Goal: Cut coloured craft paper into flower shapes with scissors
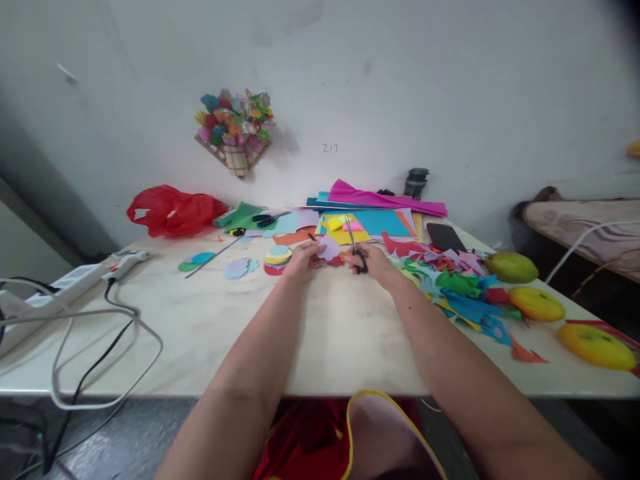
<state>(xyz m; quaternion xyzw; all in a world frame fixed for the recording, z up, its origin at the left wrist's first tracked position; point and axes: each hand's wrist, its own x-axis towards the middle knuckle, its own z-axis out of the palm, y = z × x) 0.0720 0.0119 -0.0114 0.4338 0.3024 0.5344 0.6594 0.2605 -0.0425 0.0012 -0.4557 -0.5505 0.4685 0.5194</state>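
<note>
Both our hands are full. Right of a stack of round, coloured papers [277, 257], our left hand's [301, 261] grip pinches a roundish pale purple paper [329, 249]; farther right, our right hand's [370, 259] grip holds black-handled metal scissors [361, 263].

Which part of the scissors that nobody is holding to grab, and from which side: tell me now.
Grab those scissors by the black handles, probably best from above and the left: they lie with the handles at the left, while the blades point right.
</note>
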